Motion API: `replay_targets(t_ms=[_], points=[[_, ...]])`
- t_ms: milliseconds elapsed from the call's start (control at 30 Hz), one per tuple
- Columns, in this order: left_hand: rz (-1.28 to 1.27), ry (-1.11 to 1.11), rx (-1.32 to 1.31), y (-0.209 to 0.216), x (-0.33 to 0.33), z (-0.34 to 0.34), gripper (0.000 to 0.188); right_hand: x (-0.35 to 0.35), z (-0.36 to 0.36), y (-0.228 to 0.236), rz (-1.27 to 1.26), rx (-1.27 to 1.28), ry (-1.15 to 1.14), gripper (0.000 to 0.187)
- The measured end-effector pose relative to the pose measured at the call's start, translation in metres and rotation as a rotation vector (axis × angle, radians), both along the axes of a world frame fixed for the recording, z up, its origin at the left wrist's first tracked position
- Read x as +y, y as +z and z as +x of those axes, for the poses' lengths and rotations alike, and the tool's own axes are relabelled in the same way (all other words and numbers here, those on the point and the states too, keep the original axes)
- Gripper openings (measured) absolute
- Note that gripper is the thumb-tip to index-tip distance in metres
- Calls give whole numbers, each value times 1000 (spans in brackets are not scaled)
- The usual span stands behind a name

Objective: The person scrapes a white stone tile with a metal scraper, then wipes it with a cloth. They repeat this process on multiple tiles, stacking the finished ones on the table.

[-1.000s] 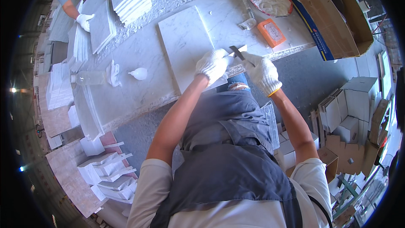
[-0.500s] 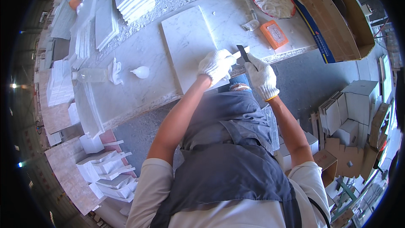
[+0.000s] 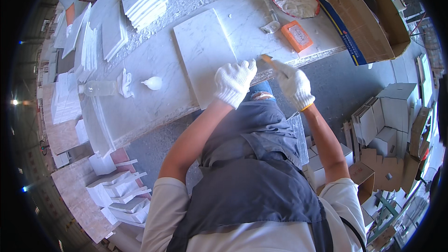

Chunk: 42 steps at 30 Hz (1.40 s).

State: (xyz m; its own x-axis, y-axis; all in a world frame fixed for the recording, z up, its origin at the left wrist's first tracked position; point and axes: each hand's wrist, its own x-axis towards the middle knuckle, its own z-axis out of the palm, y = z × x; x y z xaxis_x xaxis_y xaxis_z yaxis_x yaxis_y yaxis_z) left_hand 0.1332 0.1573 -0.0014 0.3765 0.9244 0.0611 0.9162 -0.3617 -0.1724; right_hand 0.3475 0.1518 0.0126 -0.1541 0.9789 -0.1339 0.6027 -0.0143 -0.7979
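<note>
At the near edge of the worktable, my gloved left hand [image 3: 234, 81] is closed over the corner of a white marble-look slab [image 3: 200, 42]. Whatever its fingers hold is hidden. My gloved right hand [image 3: 294, 84] grips a small flat-bladed scraper [image 3: 266, 59], whose tan-looking tip points left towards the other hand. A short gap separates the two hands. Beyond them on the table are an orange box [image 3: 297, 36], a white-caked spatula [image 3: 270, 27] and a red-rimmed round dish of white paste [image 3: 295, 0].
Left on the table are a white rubber bulb [image 3: 152, 83], a clear bottle [image 3: 99, 88] and stacked slabs [image 3: 143, 0]. A co-worker's arm [image 3: 70, 14] reaches in at upper left. An open cardboard carton [image 3: 359, 23] stands at upper right; white boxes [image 3: 396, 102] sit on the right.
My hands have moved apart, the right one going slightly right with the scraper. The pale strip seen at my left fingers no longer shows. The co-worker's arm has shifted downward and left.
</note>
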Motion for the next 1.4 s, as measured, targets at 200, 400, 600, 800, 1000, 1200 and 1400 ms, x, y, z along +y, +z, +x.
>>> replay_targets(t_ms=[200, 400, 600, 800, 1000, 1200, 1400], points=[[-14, 29, 28, -2, -2, 2, 27, -6, -10, -12, 202, -38, 50, 37], [-75, 78, -46, -9, 4, -3, 25, -8, -2, -24, 133, 8, -42, 40], [173, 53, -652, 0, 2, -9, 17, -12, -1, -17, -146, 376, -365, 53], [40, -16, -449, 11, -7, 8, 19, -14, -4, -10, -253, 867, -425, 68], [-69, 80, -447, 24, 33, 1, 20, -25, 14, -11, -235, 719, -409, 65], [-87, -46, -388, 60, 120, 27, 23, -51, 27, -22, -317, 1044, -296, 67], [-102, -60, -260, 90, 208, 67, 28, -73, 50, -20, -508, 894, -359, 64]])
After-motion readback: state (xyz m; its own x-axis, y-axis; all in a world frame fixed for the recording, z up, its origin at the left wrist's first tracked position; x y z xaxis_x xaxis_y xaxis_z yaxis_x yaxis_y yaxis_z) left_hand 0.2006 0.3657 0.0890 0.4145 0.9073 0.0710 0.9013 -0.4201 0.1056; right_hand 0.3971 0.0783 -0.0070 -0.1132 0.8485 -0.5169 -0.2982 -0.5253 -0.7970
